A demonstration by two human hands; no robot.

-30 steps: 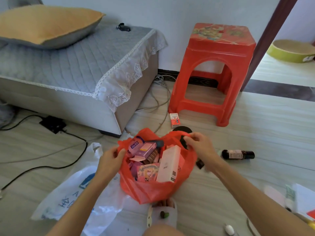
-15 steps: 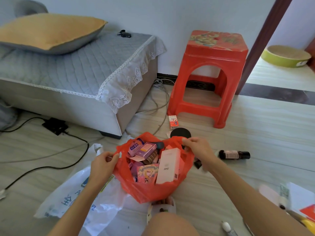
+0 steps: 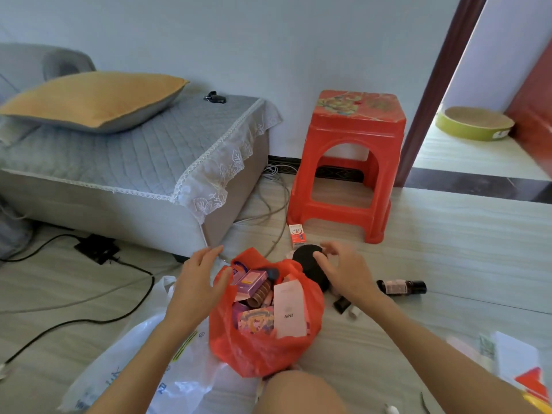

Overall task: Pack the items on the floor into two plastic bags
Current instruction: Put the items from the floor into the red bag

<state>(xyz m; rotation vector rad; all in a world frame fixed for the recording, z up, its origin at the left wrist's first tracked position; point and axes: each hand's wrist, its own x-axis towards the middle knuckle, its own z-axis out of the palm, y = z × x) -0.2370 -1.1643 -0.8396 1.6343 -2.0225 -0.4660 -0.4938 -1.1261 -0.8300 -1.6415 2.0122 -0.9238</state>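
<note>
1. Now the red bag (image 3: 263, 345) stands full on the floor (image 3: 448, 249), on top of the white bag (image 3: 149, 369).
2. Left hand (image 3: 198, 283) is spread wide at the bag's rim, holding nothing.
3. Right hand (image 3: 343, 271) is spread empty over a black round lid (image 3: 307, 255).
4. Nearby lies a dark bottle (image 3: 401, 287).

The pale wood-grain floor (image 3: 448, 249) carries a full red bag (image 3: 263, 345). Just left of the bag lies a flattened white bag (image 3: 143, 366). Behind it – a small red-and-white box (image 3: 297, 236) and a black round case (image 3: 310, 264). To its right a dark bottle (image 3: 401, 287) lies on its side; black cables (image 3: 89, 312) trail off to its left.
</note>
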